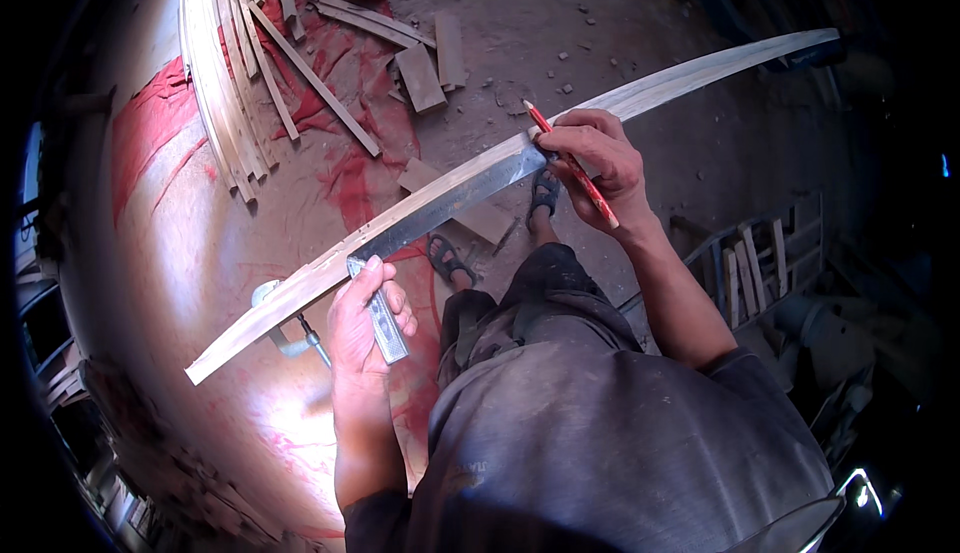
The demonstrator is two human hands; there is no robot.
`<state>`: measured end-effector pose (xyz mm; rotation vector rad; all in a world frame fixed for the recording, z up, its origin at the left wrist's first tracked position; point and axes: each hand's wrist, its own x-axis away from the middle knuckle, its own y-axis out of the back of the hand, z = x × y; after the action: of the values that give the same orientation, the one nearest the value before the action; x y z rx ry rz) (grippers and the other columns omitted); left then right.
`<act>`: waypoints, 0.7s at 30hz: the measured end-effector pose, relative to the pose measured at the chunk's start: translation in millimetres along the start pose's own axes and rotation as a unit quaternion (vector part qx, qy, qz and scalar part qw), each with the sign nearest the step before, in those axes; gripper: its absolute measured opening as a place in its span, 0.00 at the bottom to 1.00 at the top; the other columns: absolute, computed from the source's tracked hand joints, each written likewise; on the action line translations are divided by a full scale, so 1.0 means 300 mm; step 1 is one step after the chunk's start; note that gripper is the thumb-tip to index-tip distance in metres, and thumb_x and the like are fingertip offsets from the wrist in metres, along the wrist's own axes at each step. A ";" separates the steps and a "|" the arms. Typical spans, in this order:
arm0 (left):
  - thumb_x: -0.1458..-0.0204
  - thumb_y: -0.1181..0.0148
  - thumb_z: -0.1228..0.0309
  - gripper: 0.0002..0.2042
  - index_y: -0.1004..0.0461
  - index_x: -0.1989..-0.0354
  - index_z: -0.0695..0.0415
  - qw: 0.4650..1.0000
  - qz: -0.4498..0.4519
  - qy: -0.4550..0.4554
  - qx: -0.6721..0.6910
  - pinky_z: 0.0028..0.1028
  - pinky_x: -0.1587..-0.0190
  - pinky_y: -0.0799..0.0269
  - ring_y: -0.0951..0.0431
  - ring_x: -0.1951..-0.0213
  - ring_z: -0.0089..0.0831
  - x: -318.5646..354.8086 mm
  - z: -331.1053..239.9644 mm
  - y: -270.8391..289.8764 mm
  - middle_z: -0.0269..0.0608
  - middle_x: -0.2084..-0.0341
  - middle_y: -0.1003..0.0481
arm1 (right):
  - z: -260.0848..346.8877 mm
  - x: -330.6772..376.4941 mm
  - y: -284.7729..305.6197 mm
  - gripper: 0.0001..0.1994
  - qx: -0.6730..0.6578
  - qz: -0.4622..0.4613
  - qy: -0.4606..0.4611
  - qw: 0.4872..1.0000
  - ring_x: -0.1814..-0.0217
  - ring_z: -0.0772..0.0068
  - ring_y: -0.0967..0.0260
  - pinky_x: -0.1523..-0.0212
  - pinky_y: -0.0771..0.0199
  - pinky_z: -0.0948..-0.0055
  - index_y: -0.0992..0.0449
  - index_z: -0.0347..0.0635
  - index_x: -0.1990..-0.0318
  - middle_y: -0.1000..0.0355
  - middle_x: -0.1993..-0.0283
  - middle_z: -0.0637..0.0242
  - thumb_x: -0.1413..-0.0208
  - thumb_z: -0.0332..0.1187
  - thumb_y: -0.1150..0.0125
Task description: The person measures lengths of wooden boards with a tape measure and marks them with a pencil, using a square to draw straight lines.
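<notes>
Dark-sleeved left hand [368, 315] clamps a steel try square [385, 323] against a long pale curved wooden strip [480, 178].

Fingers wrap tight round the square's stock, its blade lying along the strip, which hangs above the dusty floor [620, 63]. Farther out, the right hand [600, 158] pinches a red pencil [570, 163], tip at the blade's end: marking looks underway. Steady pressure seems needed next. Beyond lie stacked curved slats [225, 83].

The right hand [598, 158] hides the red pencil's [570, 161] middle.
</notes>
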<state>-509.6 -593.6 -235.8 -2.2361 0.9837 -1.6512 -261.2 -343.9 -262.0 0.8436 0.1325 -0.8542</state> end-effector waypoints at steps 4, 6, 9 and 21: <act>0.29 0.46 0.60 0.14 0.24 0.56 0.60 1.000 0.012 -0.011 -0.019 0.34 0.80 0.25 0.23 0.83 0.34 -0.039 0.047 -0.045 0.42 0.82 0.25 | -0.032 0.007 0.034 0.17 0.001 -0.020 -0.022 1.000 0.43 0.56 0.25 0.39 0.28 0.61 0.17 0.44 0.51 0.18 0.54 0.67 0.49 0.20 0.30; 0.29 0.45 0.61 0.13 0.24 0.56 0.60 0.999 -0.005 -0.025 -0.038 0.34 0.79 0.25 0.23 0.83 0.33 -0.053 0.067 -0.066 0.42 0.81 0.24 | -0.042 0.011 0.042 0.17 0.011 -0.030 -0.020 0.999 0.41 0.56 0.25 0.38 0.28 0.61 0.17 0.44 0.51 0.18 0.54 0.66 0.49 0.20 0.31; 0.30 0.43 0.62 0.12 0.25 0.56 0.61 0.997 -0.013 -0.050 -0.052 0.32 0.80 0.25 0.24 0.84 0.33 -0.063 0.085 -0.085 0.41 0.81 0.24 | -0.047 0.021 0.043 0.17 0.011 -0.043 -0.024 0.999 0.40 0.55 0.26 0.37 0.28 0.60 0.17 0.44 0.50 0.18 0.53 0.66 0.48 0.20 0.31; 0.32 0.41 0.64 0.11 0.26 0.58 0.61 0.992 -0.033 -0.078 -0.088 0.31 0.82 0.27 0.27 0.86 0.30 -0.086 0.105 -0.142 0.39 0.84 0.28 | -0.056 0.032 0.065 0.19 0.017 -0.060 -0.044 0.997 0.38 0.57 0.27 0.37 0.26 0.61 0.16 0.47 0.49 0.18 0.50 0.67 0.48 0.18 0.31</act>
<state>-468.4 -552.4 -245.2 -2.4943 1.0632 -1.4384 -237.3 -330.9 -265.7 0.8359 0.0924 -1.0067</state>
